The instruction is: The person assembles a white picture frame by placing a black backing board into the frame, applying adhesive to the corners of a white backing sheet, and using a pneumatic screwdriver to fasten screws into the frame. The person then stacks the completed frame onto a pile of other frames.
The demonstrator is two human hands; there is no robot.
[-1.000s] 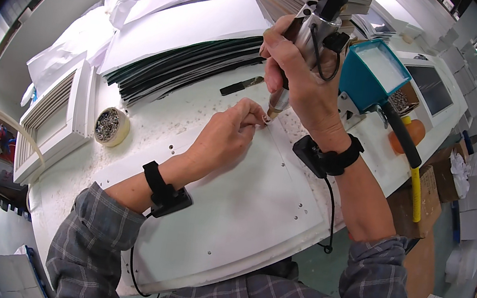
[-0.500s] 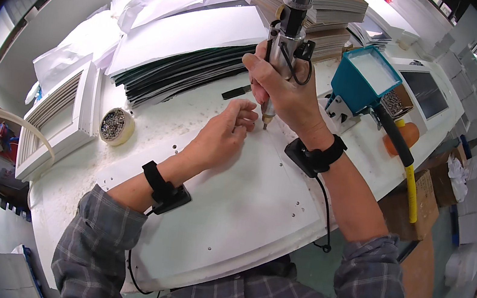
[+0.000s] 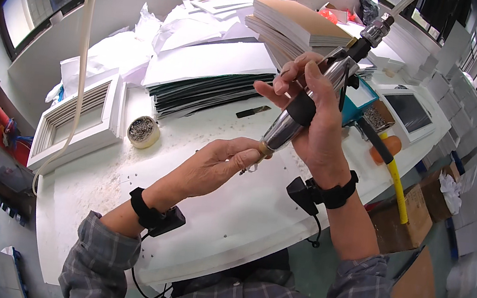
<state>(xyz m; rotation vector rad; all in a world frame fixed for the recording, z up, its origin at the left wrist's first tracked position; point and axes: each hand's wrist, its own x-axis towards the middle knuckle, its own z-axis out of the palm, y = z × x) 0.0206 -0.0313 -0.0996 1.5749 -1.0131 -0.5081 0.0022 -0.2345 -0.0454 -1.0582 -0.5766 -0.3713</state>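
Note:
My right hand holds a silver and black pneumatic screwdriver that leans, its bit end down to the left and its hose end up to the right. Some of this hand's fingers are lifted off the barrel. The thumb and fingers of my left hand close round the brass-coloured nose of the tool. Just below the fingertips a small shiny bit shows, too small to make out. Under both hands lies a flat white panel with several small screws on it. A round tub of screws stands to the left.
Stacked white frames and a hanging hose are at left. Behind lie dark-edged sheets, a flat dark strip and piled boards. At right are a teal holder, a yellow-and-black handle and a dark-paned frame.
The screwdriver has lifted off the panel and tilted from upright. My left hand has moved onto its nose. The head view has shifted, bringing the hose in at left.

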